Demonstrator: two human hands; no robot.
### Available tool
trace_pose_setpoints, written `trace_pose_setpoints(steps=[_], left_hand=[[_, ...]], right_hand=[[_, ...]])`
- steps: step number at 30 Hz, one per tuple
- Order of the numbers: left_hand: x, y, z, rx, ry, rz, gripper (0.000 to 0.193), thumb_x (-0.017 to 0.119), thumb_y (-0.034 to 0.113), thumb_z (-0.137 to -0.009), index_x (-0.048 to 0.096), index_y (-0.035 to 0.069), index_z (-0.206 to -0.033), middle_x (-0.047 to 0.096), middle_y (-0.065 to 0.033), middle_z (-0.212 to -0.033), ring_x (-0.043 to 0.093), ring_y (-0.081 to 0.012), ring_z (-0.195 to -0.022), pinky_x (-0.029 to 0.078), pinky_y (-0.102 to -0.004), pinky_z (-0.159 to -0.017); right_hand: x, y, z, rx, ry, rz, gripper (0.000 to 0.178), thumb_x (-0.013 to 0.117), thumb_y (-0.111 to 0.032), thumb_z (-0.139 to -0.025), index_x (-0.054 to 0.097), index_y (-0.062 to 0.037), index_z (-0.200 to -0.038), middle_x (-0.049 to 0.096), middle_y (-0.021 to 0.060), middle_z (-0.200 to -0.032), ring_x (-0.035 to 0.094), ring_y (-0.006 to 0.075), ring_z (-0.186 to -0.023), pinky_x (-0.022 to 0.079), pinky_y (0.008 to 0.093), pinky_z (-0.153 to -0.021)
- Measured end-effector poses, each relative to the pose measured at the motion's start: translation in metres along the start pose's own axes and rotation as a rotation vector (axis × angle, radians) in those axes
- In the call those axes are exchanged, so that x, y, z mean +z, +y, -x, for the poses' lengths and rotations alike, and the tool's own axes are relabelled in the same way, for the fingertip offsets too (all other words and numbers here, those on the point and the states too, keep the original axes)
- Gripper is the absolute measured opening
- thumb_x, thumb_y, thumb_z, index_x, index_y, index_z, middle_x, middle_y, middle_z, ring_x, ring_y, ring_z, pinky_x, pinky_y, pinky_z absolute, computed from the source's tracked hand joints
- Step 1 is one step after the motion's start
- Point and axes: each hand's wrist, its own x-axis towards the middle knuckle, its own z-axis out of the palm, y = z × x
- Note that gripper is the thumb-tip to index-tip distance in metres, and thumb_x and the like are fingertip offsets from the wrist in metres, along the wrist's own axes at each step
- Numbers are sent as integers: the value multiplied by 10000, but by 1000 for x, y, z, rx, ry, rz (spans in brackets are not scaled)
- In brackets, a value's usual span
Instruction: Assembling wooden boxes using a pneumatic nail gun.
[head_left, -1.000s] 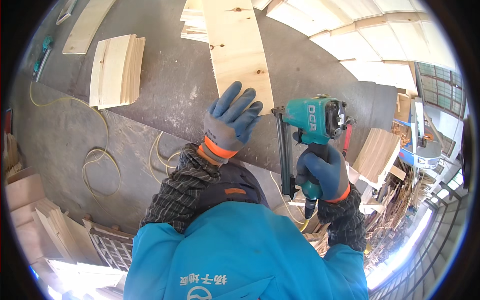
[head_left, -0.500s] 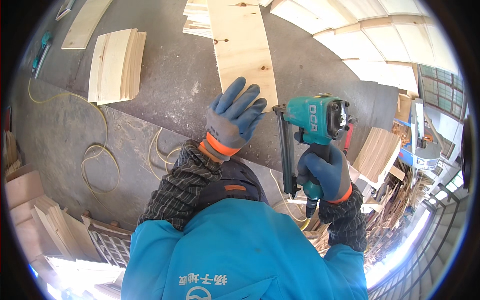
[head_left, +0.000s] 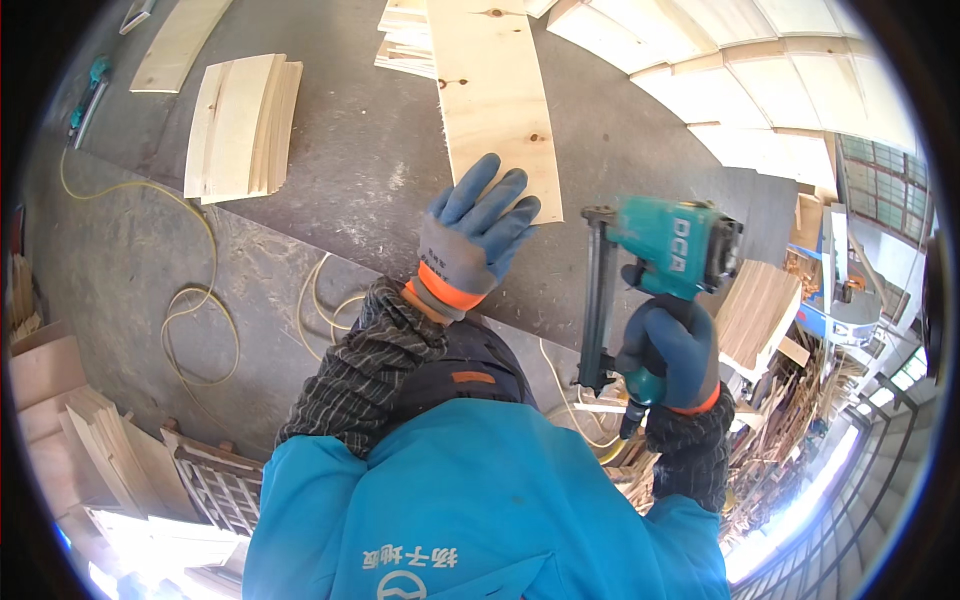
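Blue-and-grey glove on your right hand (head_left: 672, 350): fingers wrapped around the handle of a teal nail gun (head_left: 665, 248), grip closed on it. Gun slightly blurred, held upright off to the right; its nose is just beside the near right corner of the pale board (head_left: 495, 95), apart from it.

Your left hand (head_left: 470, 235), gloved alike with an orange cuff, is open and flat, fingers extended over the near end of that board and gripping nothing. Board runs from beneath your fingers away to the top edge of view; dark knots visible along it. Dark surface (head_left: 350, 165) below.

Beside the board's far left edge: small stack of pale pieces (head_left: 405, 38); contact with the board cannot be told. Further left on the same surface: larger pile of boards (head_left: 235, 128), then a long plank (head_left: 178, 45). Yellow hose (head_left: 214, 262) loops at your left.

To your right: stack of thin sheets (head_left: 760, 312), with scrap wood (head_left: 785, 400) nearer you. Large pale panels (head_left: 765, 85) fill the upper right.
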Motion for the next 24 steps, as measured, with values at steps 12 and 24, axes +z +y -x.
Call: trace_pose_setpoints(steps=[12, 24], left_hand=[[-69, -9, 12, -283, -142, 41, 539, 923, 295, -825, 781, 140, -1321, 632, -206, -1493, 618, -435, -1360, 553, -538, -1077], [-54, -17, 16, -223, -100, 252, 417, 885, 68, -855, 790, 45, -1260, 809, -178, -1142, 809, -330, -959, 661, -384, -830]], right_hand=[[-1, 21, 11, -17, 72, -99, 560, 594, -231, -950, 596, 100, -1401, 648, 77, -782, 650, 177, -605, 558, 318, -568], [20, 15, 11, -36, -52, -56, 550, 605, -128, -911, 613, 50, -1431, 677, 70, -751, 638, 132, -603, 466, 267, -558]])
